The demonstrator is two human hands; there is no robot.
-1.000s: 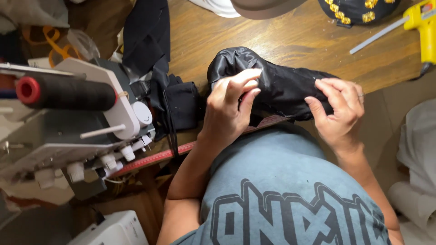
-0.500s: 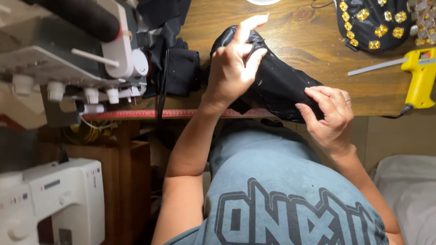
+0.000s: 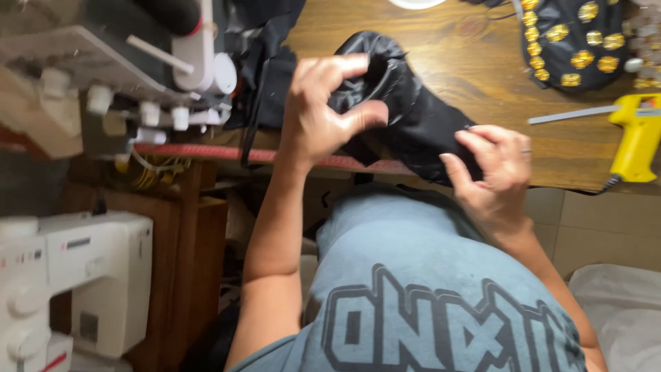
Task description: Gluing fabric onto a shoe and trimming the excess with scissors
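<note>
A black fabric piece (image 3: 413, 117) — shiny, bunched and creased — lies on the wooden worktop (image 3: 475, 76) near its front edge, partly overhanging toward the person. The left hand (image 3: 323, 110) is at its upper left end, thumb and fingers curled round into a ring with the tips pinching a fold of the cloth; the hand is blurred, so how much cloth sits inside the grip cannot be told. The right hand (image 3: 492, 172) is at the lower right end of the piece, its fingers bent and closed on the fabric's edge, a ring on one finger. Just left of the piece more black cloth (image 3: 265, 83) hangs off the worktop beside a white machine (image 3: 158, 76) with knobs and a rod. A red strip (image 3: 227, 153) runs along the worktop's front edge beneath both hands. Farther right on the worktop lies a yellow glue gun (image 3: 637, 134), well apart from the fabric, and above it a dark item studded with gold pieces (image 3: 571, 41). Below the worktop, at the lower left, stands a white sewing machine (image 3: 76, 275) next to a brown wooden stand (image 3: 186, 269). The person's grey printed shirt (image 3: 427, 296) fills the foreground.
</note>
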